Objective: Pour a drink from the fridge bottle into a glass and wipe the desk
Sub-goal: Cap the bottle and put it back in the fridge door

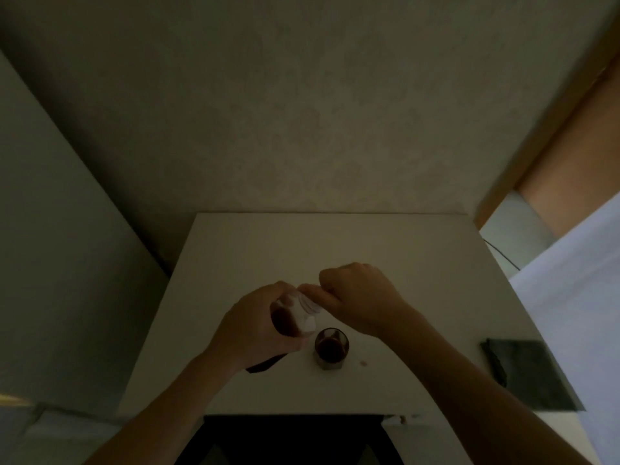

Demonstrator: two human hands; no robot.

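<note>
The bottle is held above the bench, a little left of centre, in the left hand, whose fingers wrap its dark lower body. Its long axis runs from the near left, low in the palm, up to the far right, so the pale neck tilts toward the right hand. That hand sits just right of the neck, touching it, fingers pinched at the top; whether they grip a cap is too blurred to tell. My guess is the top is being screwed on or off, so the turn depends on the right hand staying in line with the tilted neck. The glass stands on the bench just near and right of the bottle, already holding dark drink. A small spot lies just right of the glass, and a dark cloth lies well apart at the near right edge, nearer the right hand.
</note>
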